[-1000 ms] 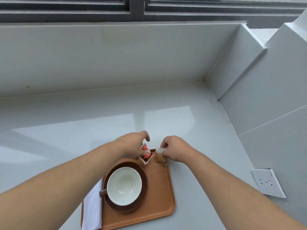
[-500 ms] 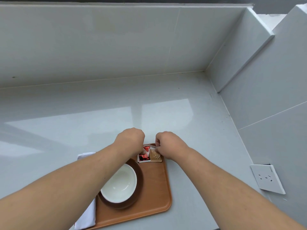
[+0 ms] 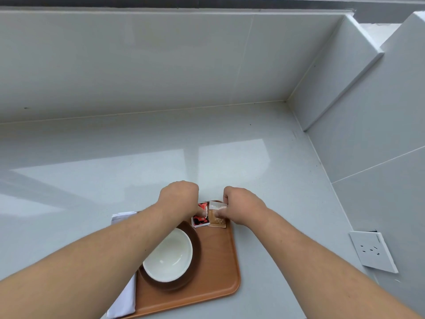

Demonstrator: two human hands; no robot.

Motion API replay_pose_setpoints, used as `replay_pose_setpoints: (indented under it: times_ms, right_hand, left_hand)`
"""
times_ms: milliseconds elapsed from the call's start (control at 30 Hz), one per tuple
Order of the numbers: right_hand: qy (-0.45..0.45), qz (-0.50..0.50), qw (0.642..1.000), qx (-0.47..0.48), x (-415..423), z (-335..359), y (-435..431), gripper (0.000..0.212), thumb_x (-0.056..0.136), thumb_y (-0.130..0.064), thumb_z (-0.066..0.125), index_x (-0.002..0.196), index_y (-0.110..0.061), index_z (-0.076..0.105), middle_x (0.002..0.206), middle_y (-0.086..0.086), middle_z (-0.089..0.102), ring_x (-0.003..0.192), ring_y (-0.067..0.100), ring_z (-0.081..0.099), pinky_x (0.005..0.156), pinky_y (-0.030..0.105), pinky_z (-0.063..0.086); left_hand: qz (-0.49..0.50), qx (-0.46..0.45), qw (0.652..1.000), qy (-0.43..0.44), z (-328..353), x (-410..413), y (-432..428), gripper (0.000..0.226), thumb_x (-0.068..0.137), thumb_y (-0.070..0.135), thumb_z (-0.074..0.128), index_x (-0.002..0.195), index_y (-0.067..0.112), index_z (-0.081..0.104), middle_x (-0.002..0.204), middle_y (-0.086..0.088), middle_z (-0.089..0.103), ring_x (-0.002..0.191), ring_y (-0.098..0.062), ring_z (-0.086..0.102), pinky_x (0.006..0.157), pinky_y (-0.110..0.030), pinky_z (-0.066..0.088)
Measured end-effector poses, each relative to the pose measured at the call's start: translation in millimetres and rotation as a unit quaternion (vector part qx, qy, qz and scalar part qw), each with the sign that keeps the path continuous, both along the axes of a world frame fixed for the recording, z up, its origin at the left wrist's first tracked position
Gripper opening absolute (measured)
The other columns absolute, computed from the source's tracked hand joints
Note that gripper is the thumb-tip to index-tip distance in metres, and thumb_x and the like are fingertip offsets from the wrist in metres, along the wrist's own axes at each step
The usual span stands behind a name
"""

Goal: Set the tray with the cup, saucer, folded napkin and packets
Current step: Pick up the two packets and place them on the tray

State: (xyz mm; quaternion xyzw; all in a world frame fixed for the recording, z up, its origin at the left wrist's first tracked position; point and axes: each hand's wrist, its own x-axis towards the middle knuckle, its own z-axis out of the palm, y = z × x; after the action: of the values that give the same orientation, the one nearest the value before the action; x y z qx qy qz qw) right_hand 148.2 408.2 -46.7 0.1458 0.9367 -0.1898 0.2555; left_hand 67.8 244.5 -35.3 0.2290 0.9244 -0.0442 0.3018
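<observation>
Risk first: two packets lying side by side at the far right corner of the tray (image 3: 220, 282), close to the rim, so a clumsy release or a dragging fingertip likely to skew them, slide one over the other, or nudge the tan one off the edge onto the desk (image 3: 115, 171). Also a chance of the left forearm, stretched low across the saucer (image 3: 195, 252) and the white cup (image 3: 169, 255), brushing the cup while drawing back and rattling it off centre. Left hand (image 3: 180, 200) curled, fingers drawn together, tips pressing down on the red packet (image 3: 200, 221); pinch or mere press hard to tell, since the knuckles hide the thumb. Right hand (image 3: 241, 208) likewise curled, finger and thumb closed on the near edge of the tan packet (image 3: 217, 218), which lies flat on the tray and touches the red one. Folded napkin (image 3: 123, 300) along the tray's left side, largely hidden under the left arm, its far end showing just past the forearm. Task seemingly near done, pending a clean let-go.
</observation>
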Motion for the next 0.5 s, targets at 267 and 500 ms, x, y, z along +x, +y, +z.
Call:
replay_pose_setpoints:
  times_ms: [267,500]
  right_hand:
    - [-0.013,0.02,0.999,0.039,-8,2,0,0.051,0.074,-0.056,0.083,0.093,-0.023,0.049,0.089,-0.005,0.056,0.085,0.021,0.055,0.063,0.032,0.039]
    - [-0.015,0.042,0.997,0.067,-17,3,-4,0.051,0.074,-0.058,0.082,0.092,-0.023,0.051,0.091,-0.004,0.058,0.084,0.022,0.056,0.065,0.032,0.042]
  left_hand:
    - [0.005,-0.001,1.0,-0.022,-6,4,-3,0.052,0.073,0.066,0.08,0.083,0.021,0.056,0.081,0.003,0.057,0.084,-0.023,0.058,0.063,-0.032,0.04]
    - [0.016,-0.003,1.0,-0.022,-6,3,-1,0.057,0.07,0.069,0.08,0.073,0.022,0.049,0.077,0.004,0.056,0.083,-0.022,0.059,0.06,-0.032,0.039]
